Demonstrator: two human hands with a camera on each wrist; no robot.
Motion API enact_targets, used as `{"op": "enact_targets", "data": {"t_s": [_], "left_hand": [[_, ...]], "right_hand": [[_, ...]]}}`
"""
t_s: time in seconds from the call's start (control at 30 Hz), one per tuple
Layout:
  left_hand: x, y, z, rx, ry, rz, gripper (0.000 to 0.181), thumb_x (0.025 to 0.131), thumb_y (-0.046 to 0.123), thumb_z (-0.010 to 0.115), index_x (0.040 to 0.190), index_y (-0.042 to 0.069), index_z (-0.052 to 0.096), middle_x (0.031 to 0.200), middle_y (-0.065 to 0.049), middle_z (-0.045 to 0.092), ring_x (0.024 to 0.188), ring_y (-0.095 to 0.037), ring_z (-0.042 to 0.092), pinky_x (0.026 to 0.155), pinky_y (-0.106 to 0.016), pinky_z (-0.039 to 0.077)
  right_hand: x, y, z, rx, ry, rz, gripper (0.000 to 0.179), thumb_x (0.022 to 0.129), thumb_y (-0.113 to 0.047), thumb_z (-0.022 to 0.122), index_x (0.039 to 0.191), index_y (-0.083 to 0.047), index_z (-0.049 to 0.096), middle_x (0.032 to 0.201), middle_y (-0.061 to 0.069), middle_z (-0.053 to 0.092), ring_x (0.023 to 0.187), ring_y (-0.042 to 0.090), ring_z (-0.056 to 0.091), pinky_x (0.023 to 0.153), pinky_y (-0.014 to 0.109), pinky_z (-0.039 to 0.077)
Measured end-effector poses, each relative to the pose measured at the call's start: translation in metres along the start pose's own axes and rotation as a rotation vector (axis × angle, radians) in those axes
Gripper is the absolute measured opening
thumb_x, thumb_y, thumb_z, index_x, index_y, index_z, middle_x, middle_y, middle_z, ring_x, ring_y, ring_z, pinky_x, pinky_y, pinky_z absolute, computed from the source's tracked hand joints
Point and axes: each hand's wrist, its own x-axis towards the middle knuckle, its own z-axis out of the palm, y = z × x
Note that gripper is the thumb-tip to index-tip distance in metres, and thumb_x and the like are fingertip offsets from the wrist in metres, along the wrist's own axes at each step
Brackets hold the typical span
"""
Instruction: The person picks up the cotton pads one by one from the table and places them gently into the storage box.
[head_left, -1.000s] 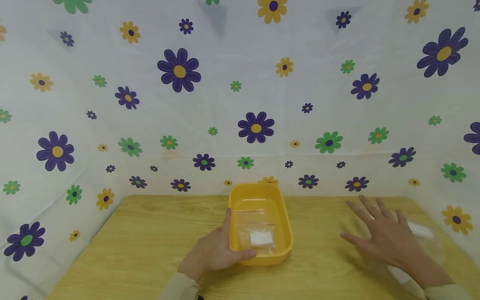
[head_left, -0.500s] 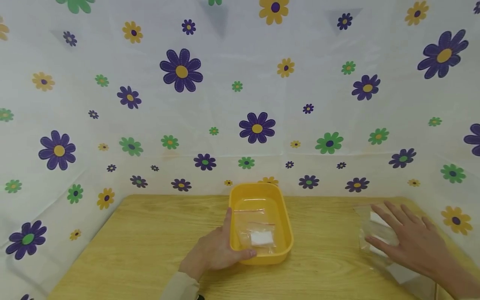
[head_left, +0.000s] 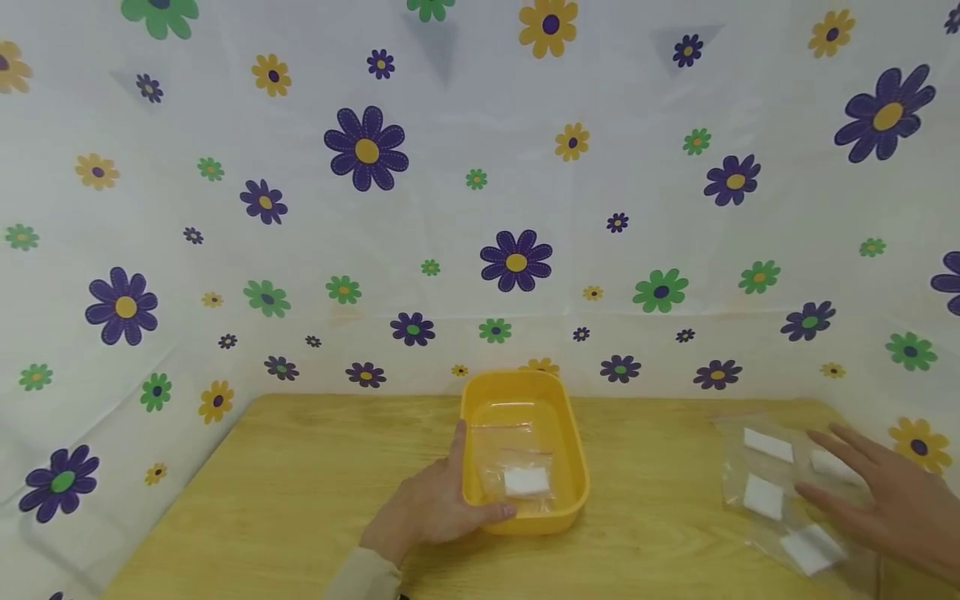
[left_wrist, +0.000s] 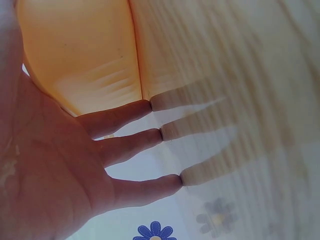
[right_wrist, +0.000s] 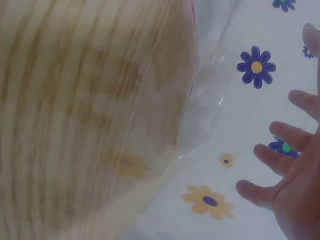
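My left hand (head_left: 429,508) holds the near left corner of a yellow plastic tray (head_left: 581,467). Its thumb lies over the near rim and a finger runs along the left wall. In the left wrist view, three splayed fingers (left_wrist: 145,191) reach the wooden surface beside the tray (left_wrist: 80,55). Inside the tray lie clear zip bags, one with a white piece (head_left: 527,481) in it. At the right, my right hand (head_left: 888,492) hovers with spread fingers at several clear bags holding white pieces (head_left: 763,497). The right wrist view shows nothing held in that hand (right_wrist: 295,185).
The wooden table (head_left: 345,467) carries the tray in the middle and the bags near its right edge. A white sheet (head_left: 442,208) with purple, green and yellow flowers stands behind it and along both sides.
My right hand has moved right across the bags, uncovering more of them and their white pieces. The left hand and the tray keep their places; the head view has shifted slightly.
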Motion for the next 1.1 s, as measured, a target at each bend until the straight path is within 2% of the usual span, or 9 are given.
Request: {"op": "enact_targets", "data": {"t_s": [0.13,0.4,0.43,0.63,0.67,0.77,0.87,0.97,1.1], "left_hand": [[0.0,0.001,0.001,0.003,0.0,0.003,0.136,0.074,0.086,0.064,0.165,0.016,-0.01,0.153,-0.021,0.052,0.128,-0.036,0.061,0.104,-0.06,0.051],[0.003,0.002,0.001,0.002,-0.004,0.01,0.136,0.074,0.086,0.064,0.165,0.017,-0.01,0.153,-0.019,0.052,0.125,-0.033,0.062,0.104,-0.059,0.051],[0.003,0.002,0.001,0.002,-0.004,0.009,0.137,0.074,0.086,0.064,0.165,0.017,-0.01,0.153,-0.019,0.052,0.126,-0.033,0.062,0.104,-0.059,0.051],[0.004,0.002,0.001,0.0,-0.002,0.01,0.136,0.073,0.087,0.064,0.165,0.018,-0.01,0.153,-0.018,0.052,0.127,-0.033,0.062,0.103,-0.059,0.051],[0.004,0.002,0.001,0.002,-0.002,0.008,0.136,0.073,0.087,0.064,0.165,0.018,-0.01,0.153,-0.018,0.053,0.126,-0.033,0.062,0.103,-0.059,0.052],[0.004,0.001,0.001,-0.001,-0.007,0.002,0.136,0.073,0.087,0.064,0.165,0.019,-0.01,0.153,-0.018,0.052,0.125,-0.032,0.062,0.104,-0.059,0.051],[0.004,0.002,0.001,-0.003,-0.01,-0.004,0.136,0.073,0.087,0.064,0.165,0.019,-0.01,0.154,-0.018,0.052,0.125,-0.032,0.062,0.105,-0.059,0.051],[0.003,0.002,0.002,0.001,-0.01,-0.012,0.136,0.073,0.087,0.064,0.165,0.019,-0.01,0.155,-0.019,0.05,0.126,-0.032,0.061,0.106,-0.059,0.05],[0.003,0.002,0.002,0.004,-0.011,-0.016,0.136,0.073,0.086,0.064,0.166,0.018,-0.009,0.155,-0.019,0.05,0.127,-0.032,0.061,0.106,-0.059,0.05]], "right_hand": [[-0.002,0.013,0.002,0.101,-0.037,0.078,0.085,0.097,-0.058,0.062,0.149,0.005,0.04,0.15,0.045,0.031,0.124,0.068,0.034,0.094,0.082,0.031],[-0.006,0.036,0.012,0.199,0.07,0.157,0.069,0.097,-0.048,0.068,0.141,0.003,0.053,0.134,0.047,0.048,0.111,0.067,0.049,0.08,0.068,0.047],[-0.006,0.04,0.015,0.219,0.103,0.136,0.065,0.096,-0.043,0.071,0.139,0.003,0.056,0.132,0.047,0.051,0.109,0.067,0.05,0.08,0.059,0.051],[-0.002,0.061,0.03,0.272,0.187,0.046,0.057,0.09,-0.027,0.081,0.131,0.008,0.062,0.126,0.047,0.055,0.103,0.069,0.054,0.071,0.055,0.053],[0.0,0.062,0.031,0.262,0.166,0.064,0.06,0.09,-0.031,0.08,0.131,0.008,0.061,0.126,0.048,0.055,0.099,0.067,0.057,0.068,0.061,0.051],[0.002,0.065,0.031,0.242,0.121,0.105,0.063,0.087,-0.036,0.082,0.128,0.009,0.063,0.127,0.046,0.055,0.093,0.058,0.064,0.069,0.056,0.053],[0.003,0.065,0.027,0.246,-0.007,0.15,0.07,0.087,-0.047,0.079,0.129,0.007,0.063,0.134,0.044,0.052,0.104,0.059,0.059,0.082,0.063,0.05],[0.006,0.064,0.023,0.257,-0.141,0.183,0.076,0.087,-0.058,0.075,0.131,0.004,0.064,0.141,0.042,0.046,0.12,0.068,0.04,0.092,0.074,0.037],[0.01,0.067,0.025,0.263,-0.189,0.166,0.075,0.086,-0.058,0.075,0.128,0.003,0.067,0.141,0.043,0.046,0.121,0.068,0.038,0.094,0.077,0.034]]}}
